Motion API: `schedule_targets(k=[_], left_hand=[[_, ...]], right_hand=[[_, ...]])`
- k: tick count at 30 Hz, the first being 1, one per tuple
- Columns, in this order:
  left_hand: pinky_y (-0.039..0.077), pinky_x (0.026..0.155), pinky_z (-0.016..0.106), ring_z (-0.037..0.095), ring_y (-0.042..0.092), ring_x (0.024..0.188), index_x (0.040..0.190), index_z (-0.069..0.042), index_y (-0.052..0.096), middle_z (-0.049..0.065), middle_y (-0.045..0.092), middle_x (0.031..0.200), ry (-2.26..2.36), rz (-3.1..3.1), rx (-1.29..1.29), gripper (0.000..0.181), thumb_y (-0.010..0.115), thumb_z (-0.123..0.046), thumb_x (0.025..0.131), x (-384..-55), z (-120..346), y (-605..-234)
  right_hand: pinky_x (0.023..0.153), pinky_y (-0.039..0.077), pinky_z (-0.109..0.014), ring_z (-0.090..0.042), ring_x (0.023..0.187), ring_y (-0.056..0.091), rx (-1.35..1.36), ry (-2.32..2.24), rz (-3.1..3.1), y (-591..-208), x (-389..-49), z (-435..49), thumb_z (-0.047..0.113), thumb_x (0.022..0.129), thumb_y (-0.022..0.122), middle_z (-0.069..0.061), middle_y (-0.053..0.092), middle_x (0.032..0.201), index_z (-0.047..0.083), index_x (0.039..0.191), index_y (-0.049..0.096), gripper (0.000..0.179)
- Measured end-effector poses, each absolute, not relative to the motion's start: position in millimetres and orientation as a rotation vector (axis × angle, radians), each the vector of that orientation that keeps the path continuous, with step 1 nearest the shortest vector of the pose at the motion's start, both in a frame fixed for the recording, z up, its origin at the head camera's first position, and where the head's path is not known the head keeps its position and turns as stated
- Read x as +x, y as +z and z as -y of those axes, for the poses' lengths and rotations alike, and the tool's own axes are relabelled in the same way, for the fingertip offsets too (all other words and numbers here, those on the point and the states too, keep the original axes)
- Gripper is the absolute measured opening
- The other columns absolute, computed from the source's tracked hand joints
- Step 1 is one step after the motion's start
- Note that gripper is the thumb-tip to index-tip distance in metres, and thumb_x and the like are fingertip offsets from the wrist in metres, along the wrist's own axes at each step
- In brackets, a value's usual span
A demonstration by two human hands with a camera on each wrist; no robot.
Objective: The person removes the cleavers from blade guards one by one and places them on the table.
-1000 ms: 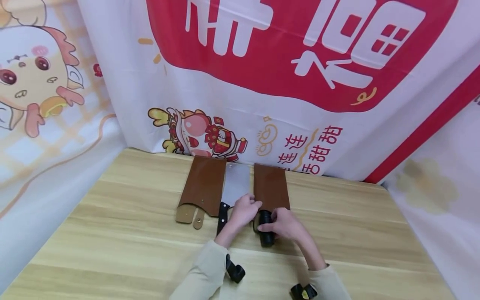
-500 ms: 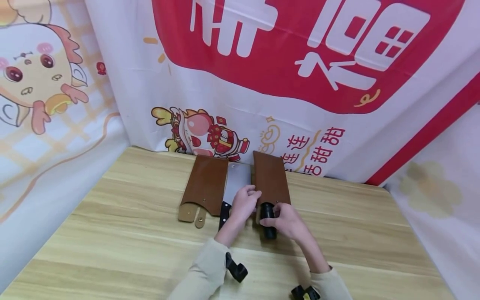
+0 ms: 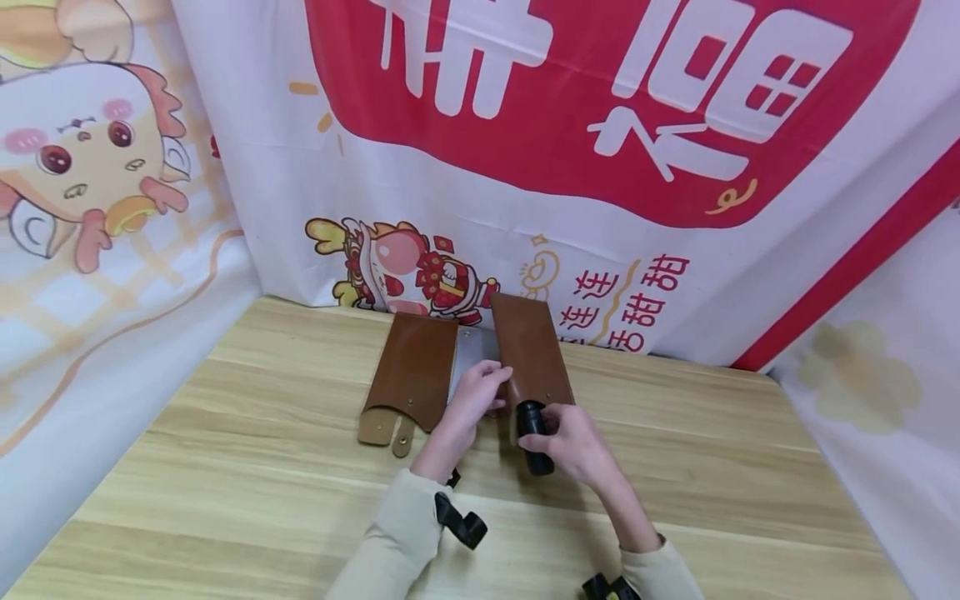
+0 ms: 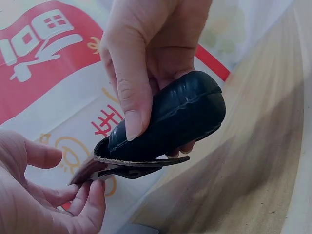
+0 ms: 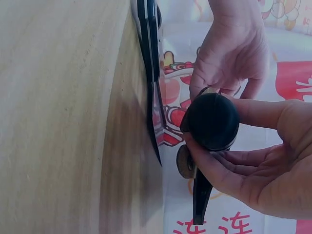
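Note:
My right hand (image 3: 570, 437) grips a thick, round-ended black handle (image 3: 534, 433) that sticks out of a brown leather sheath (image 3: 531, 346). Any blade inside is hidden. The sheath leans up, its far end higher against the wall cloth. My left hand (image 4: 53, 195) has its fingers curled at the sheath's left edge, while the thumb stands apart from it. A cleaver (image 3: 471, 346) lies flat on the table, its silvery blade partly covered by the left hand and raised sheath. In the right wrist view its black riveted handle (image 5: 147, 41) shows edge-on.
Left of the cleaver lies a second brown leather sheath (image 3: 412, 367) with its tan strap (image 3: 402, 437) undone. The wooden table (image 3: 225, 475) ends at a printed cloth wall (image 3: 375, 167). Black wrist mounts (image 3: 461, 521) sit by both sleeves.
The raised sheath and its black handle have come up off the table and swung slightly left, now overlapping the cleaver's blade. My left hand has moved a little up and left along with them.

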State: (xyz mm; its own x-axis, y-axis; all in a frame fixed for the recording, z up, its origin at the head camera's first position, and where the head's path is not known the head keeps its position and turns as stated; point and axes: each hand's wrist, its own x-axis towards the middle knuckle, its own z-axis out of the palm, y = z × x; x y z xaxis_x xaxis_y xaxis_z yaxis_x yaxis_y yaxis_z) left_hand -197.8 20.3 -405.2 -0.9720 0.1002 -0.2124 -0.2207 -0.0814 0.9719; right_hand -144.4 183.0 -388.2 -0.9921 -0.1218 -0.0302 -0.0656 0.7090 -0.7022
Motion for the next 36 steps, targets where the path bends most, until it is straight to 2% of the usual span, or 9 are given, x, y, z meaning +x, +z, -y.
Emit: schedule_targets(k=[8, 13, 17, 21, 26, 32, 36], left_hand=[[0.052, 0.103, 0.048, 0.029, 0.060, 0.113, 0.133, 0.007, 0.056, 0.021, 0.061, 0.127, 2.259, -1.811, -0.164, 0.036, 0.055, -0.018, 0.107, -201, -13, -403], [0.056, 0.095, 0.043, 0.023, 0.064, 0.096, 0.121, 0.008, 0.056, 0.018, 0.064, 0.112, 2.359, -1.702, -0.171, 0.028, 0.054, -0.016, 0.107, -204, -9, -403], [0.055, 0.099, 0.046, 0.030, 0.067, 0.105, 0.133, 0.011, 0.053, 0.026, 0.064, 0.124, 2.404, -1.649, -0.178, 0.038, 0.053, -0.018, 0.108, -204, -4, -403], [0.050, 0.104, 0.052, 0.037, 0.064, 0.116, 0.142, 0.012, 0.045, 0.032, 0.058, 0.135, 2.441, -1.579, -0.196, 0.043, 0.050, -0.016, 0.109, -203, -1, -402], [0.052, 0.103, 0.052, 0.034, 0.067, 0.108, 0.138, 0.010, 0.047, 0.031, 0.060, 0.131, 2.473, -1.561, -0.253, 0.037, 0.051, -0.011, 0.108, -202, -4, -403], [0.053, 0.101, 0.052, 0.037, 0.067, 0.112, 0.136, 0.011, 0.048, 0.030, 0.060, 0.129, 2.505, -1.572, -0.288, 0.033, 0.050, -0.004, 0.107, -200, -8, -404], [0.056, 0.097, 0.050, 0.031, 0.069, 0.101, 0.128, 0.011, 0.051, 0.027, 0.064, 0.119, 2.543, -1.557, -0.318, 0.025, 0.052, -0.002, 0.106, -199, -10, -407]], right_hand=[[0.071, 0.058, -0.035, -0.022, 0.084, 0.066, -0.177, -1.243, -2.836, -388, -143, -181, 0.009, 0.079, 0.086, -0.013, 0.072, 0.093, -0.009, 0.108, 0.071, 0.037], [0.070, 0.057, -0.035, -0.022, 0.085, 0.065, -0.177, -1.248, -2.843, -387, -144, -184, 0.008, 0.080, 0.085, -0.014, 0.072, 0.097, -0.007, 0.114, 0.071, 0.039], [0.070, 0.056, -0.034, -0.023, 0.086, 0.065, -0.200, -1.261, -2.851, -387, -146, -187, 0.006, 0.080, 0.084, -0.015, 0.072, 0.099, -0.006, 0.115, 0.072, 0.039], [0.069, 0.056, -0.034, -0.023, 0.086, 0.065, -0.241, -1.291, -2.843, -385, -148, -192, 0.005, 0.080, 0.082, -0.015, 0.072, 0.100, -0.005, 0.114, 0.073, 0.037], [0.072, 0.055, -0.034, -0.023, 0.087, 0.064, -0.304, -1.273, -2.860, -382, -150, -199, 0.005, 0.080, 0.081, -0.015, 0.073, 0.101, -0.005, 0.116, 0.073, 0.038], [0.072, 0.054, -0.034, -0.024, 0.089, 0.064, -0.312, -1.263, -2.861, -380, -153, -205, 0.008, 0.081, 0.081, -0.014, 0.074, 0.102, -0.003, 0.117, 0.074, 0.038], [0.074, 0.054, -0.034, -0.024, 0.091, 0.066, -0.283, -1.305, -2.868, -381, -155, -207, 0.008, 0.082, 0.081, -0.013, 0.074, 0.103, -0.001, 0.115, 0.075, 0.035]])
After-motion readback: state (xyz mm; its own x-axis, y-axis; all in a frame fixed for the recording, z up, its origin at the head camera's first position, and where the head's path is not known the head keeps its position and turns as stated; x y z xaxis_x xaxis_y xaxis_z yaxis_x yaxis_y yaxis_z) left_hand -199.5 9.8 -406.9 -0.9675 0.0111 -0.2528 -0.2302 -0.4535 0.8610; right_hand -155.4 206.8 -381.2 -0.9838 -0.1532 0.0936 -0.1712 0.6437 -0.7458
